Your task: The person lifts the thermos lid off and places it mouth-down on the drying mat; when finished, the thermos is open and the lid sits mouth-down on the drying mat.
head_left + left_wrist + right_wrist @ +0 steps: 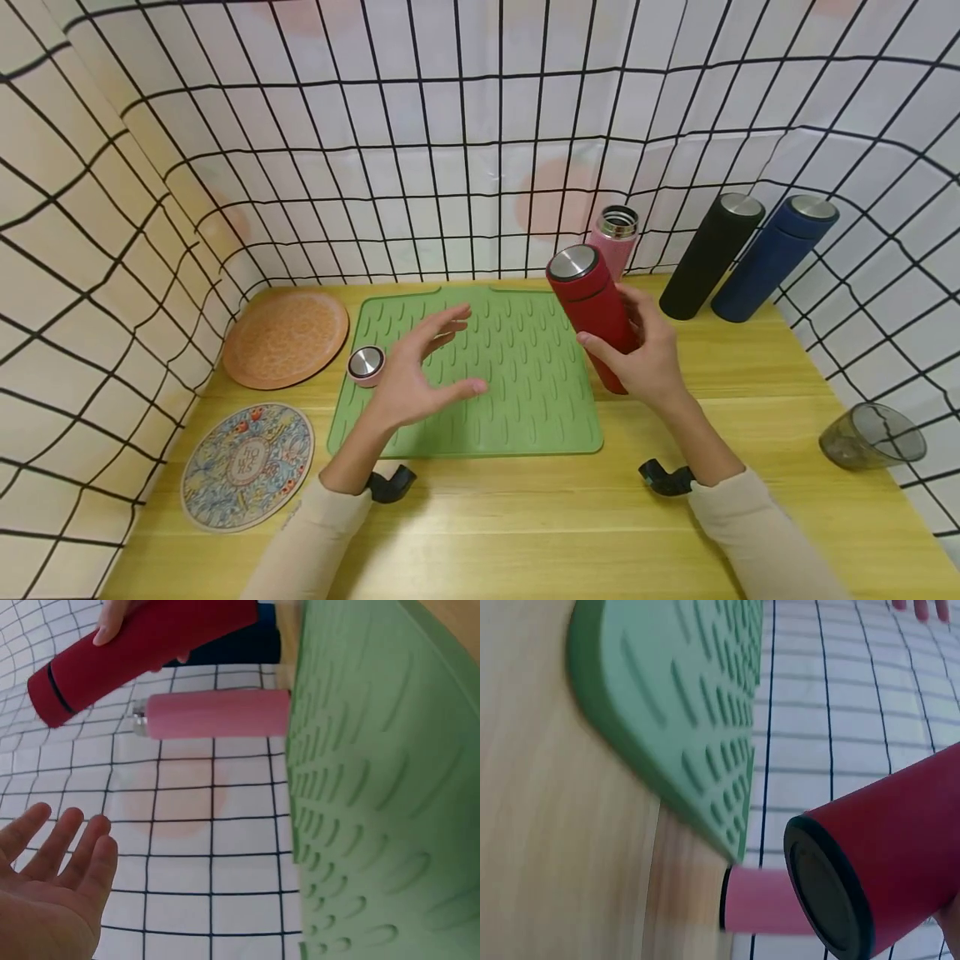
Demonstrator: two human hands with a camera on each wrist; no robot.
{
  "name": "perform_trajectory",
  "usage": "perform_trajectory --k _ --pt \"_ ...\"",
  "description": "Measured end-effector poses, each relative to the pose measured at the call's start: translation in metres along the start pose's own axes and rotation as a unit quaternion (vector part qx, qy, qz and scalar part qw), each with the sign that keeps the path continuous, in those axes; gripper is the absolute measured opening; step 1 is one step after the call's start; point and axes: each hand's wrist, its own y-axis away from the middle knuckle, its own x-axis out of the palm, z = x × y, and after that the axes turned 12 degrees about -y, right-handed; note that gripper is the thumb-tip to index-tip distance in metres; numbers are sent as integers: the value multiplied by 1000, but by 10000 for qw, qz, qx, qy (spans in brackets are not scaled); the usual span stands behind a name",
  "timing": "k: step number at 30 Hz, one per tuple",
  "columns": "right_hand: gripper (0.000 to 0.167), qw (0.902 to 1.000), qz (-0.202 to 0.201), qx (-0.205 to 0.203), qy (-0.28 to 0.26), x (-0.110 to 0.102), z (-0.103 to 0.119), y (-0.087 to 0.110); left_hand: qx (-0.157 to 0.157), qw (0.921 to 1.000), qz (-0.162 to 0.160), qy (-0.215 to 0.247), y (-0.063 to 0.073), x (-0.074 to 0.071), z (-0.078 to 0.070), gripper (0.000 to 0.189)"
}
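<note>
My right hand (651, 348) grips a red thermos bottle (592, 304) by its lower half. The bottle leans toward the upper left in the head view, its silver-topped lid closed; its dark base (829, 889) shows off the table in the right wrist view. Over the green drying mat (517, 367) my left hand (408, 375) is held up, fingers and thumb spread with nothing between them. Beside it, on the mat's left edge, lies a pink lid (366, 365) with a silver top. Behind the red bottle stands a pink thermos bottle (617, 237) without its lid.
At the back right stand a black bottle (711, 254) and a blue bottle (775, 258), both lidded. A smoky cup (870, 437) is at the right edge. On the left lie an orange round mat (287, 340) and a patterned round mat (247, 467). A black-lined grid backdrop (420, 167) encloses the table.
</note>
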Motion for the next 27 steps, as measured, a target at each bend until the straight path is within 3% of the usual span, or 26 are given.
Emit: perform_trajectory --k 5,14,21,27 --pt "77 9988 485 -29 115 15 6 3 174 9996 9 218 -4 1 -9 101" --pt "74 9887 1483 -230 0 35 18 3 551 9962 40 675 -15 4 -23 92" --pt "74 9737 2190 -527 -352 39 22 -4 1013 9907 324 845 -17 5 -27 86" --pt "71 9556 2857 -294 -657 37 29 -9 1472 9800 430 1268 -17 3 -29 72"
